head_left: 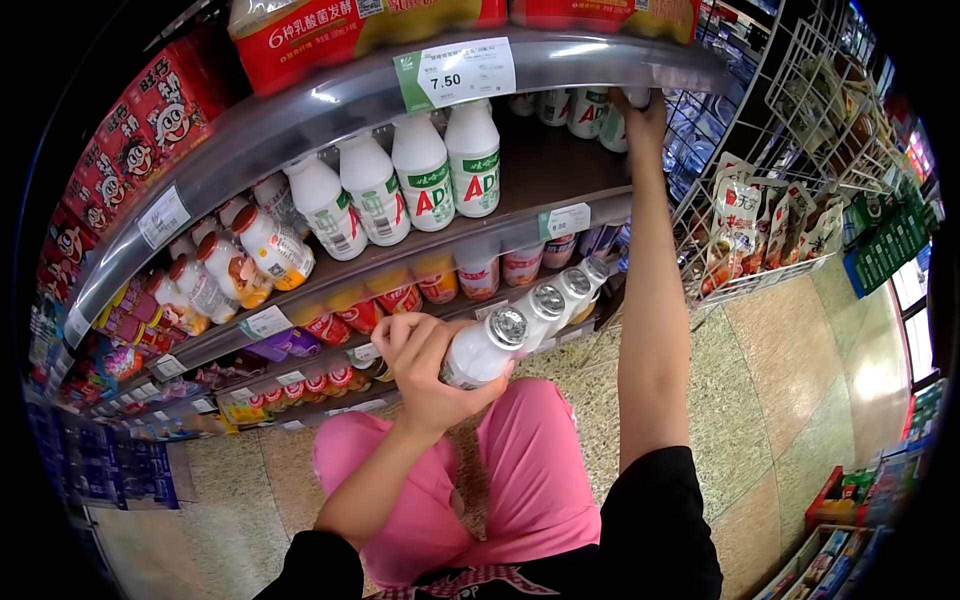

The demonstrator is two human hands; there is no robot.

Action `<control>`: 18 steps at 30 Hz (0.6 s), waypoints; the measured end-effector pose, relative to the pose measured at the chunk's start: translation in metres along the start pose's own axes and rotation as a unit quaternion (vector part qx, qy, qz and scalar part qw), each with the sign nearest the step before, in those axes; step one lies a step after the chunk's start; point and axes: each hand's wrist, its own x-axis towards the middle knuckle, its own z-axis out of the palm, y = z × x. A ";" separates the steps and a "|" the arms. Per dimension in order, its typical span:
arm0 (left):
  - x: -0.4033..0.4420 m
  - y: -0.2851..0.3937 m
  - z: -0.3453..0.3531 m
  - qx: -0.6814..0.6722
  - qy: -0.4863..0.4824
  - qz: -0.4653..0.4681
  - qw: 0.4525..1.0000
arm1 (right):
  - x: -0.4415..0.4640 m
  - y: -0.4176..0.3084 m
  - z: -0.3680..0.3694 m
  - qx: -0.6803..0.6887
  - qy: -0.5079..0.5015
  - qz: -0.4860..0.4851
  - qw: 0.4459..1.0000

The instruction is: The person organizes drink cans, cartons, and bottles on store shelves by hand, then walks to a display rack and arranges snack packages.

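My left hand point(425, 372) is closed around the near end of a row of white milk drink bottles point(478, 352) with silver foil tops, held above my knees in front of the shelf. The row slants up and away to the right. My right hand point(643, 112) reaches deep into the right end of the shelf. Its fingers are around the top of a white bottle point(637, 97), partly hidden by the shelf edge. Other white bottles with green labels point(586, 112) stand at the back beside it. Several matching bottles point(473, 160) stand at the shelf front, left of my right hand.
A price tag point(455, 75) reading 7.50 sits on the upper shelf edge. Orange-capped small bottles point(270, 250) stand to the left, and red and yellow cups point(437, 278) fill the shelf below. A wire rack point(770, 275) with snack pouches is at right.
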 end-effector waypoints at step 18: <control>0.003 -0.007 0.005 -0.033 -0.004 -0.011 0.999 | -0.015 -0.003 -0.018 0.275 0.059 0.087 0.956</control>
